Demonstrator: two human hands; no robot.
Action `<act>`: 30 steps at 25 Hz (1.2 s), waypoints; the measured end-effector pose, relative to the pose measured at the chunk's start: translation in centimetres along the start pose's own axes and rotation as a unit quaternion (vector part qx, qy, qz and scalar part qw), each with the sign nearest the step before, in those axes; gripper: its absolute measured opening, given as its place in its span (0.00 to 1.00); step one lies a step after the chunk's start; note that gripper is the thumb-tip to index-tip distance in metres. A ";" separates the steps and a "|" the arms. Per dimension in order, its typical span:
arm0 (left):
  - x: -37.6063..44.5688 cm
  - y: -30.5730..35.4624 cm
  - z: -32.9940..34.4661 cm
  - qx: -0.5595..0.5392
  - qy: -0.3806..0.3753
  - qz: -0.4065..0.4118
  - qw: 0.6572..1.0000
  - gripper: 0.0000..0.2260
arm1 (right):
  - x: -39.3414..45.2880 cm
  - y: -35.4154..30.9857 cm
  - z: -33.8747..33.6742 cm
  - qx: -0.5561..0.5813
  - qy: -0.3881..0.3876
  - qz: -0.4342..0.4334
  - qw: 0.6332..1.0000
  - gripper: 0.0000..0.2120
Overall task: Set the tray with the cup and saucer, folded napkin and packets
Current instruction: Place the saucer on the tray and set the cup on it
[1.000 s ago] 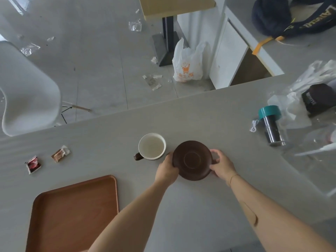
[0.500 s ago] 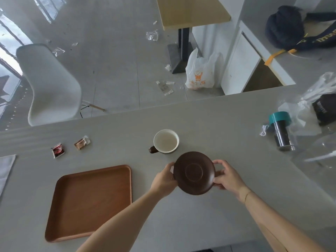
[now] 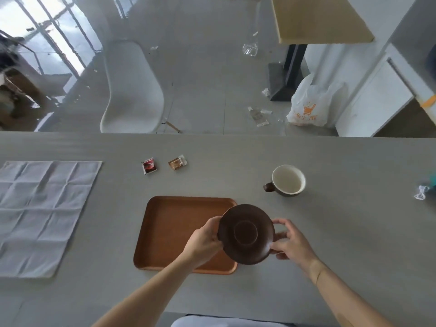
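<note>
I hold a dark brown saucer (image 3: pixel 246 233) in the air, over the right edge of the brown wooden tray (image 3: pixel 174 230). My left hand (image 3: pixel 204 239) grips its left rim and my right hand (image 3: pixel 289 240) grips its right rim. A dark cup (image 3: pixel 286 180) with a white inside stands on the table beyond the saucer, handle to the left. Two small packets lie beyond the tray: a red one (image 3: pixel 149 165) and a brown one (image 3: pixel 177 162). A pale napkin (image 3: pixel 40 213) lies spread flat at the far left.
The grey table (image 3: pixel 354 232) ends at a far edge with the floor beyond. There stand a white chair (image 3: pixel 132 90), a white plastic bag (image 3: pixel 311 107) and a yellow-topped table (image 3: pixel 318 17). A crumpled white thing (image 3: pixel 422 194) lies at the table's right edge.
Both hands have lifted the saucer off the table and carried it left, from beside the cup to above the tray's right edge. The view has swung left, showing the napkin.
</note>
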State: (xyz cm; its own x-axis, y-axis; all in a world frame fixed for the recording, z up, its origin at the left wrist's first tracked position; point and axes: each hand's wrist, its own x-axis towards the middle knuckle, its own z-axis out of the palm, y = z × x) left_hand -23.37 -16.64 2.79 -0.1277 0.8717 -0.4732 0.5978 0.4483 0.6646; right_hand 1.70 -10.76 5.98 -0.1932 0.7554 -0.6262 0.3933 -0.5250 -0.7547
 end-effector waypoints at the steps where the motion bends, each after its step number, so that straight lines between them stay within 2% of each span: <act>1: -0.3 -1.3 -1.0 -0.010 0.003 -0.004 1.000 0.28 | 0.2 -0.3 1.7 -0.002 -0.001 -0.001 1.000 0.24; 5: -0.8 -5.5 -4.4 -0.024 0.010 -0.010 1.000 0.28 | 1.4 -0.4 7.8 -0.009 0.040 -0.011 0.999 0.23; 10: -0.7 -7.4 -5.5 -0.010 0.009 -0.013 1.000 0.28 | 2.5 1.2 11.3 -0.020 0.089 -0.001 0.996 0.25; 15: -0.3 -7.6 -4.7 0.011 0.011 -0.001 1.000 0.28 | 3.0 2.5 11.7 -0.035 0.111 0.008 0.993 0.26; 25: 0.5 -7.5 -4.3 -0.004 0.002 -0.021 1.000 0.30 | 4.2 2.2 11.0 -0.053 0.088 0.005 0.995 0.25; 30: 0.6 -7.5 -4.4 -0.017 -0.011 -0.013 1.000 0.29 | 4.1 1.8 11.0 -0.103 0.092 -0.005 0.990 0.24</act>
State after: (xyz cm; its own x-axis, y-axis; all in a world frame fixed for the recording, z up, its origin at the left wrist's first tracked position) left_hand -31.40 -18.65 0.04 -0.1258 0.8551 -0.5030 0.5678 0.4779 0.6703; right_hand -8.21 -12.94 -0.09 -0.0374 0.8287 -0.5584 0.5712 -0.4407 -0.6924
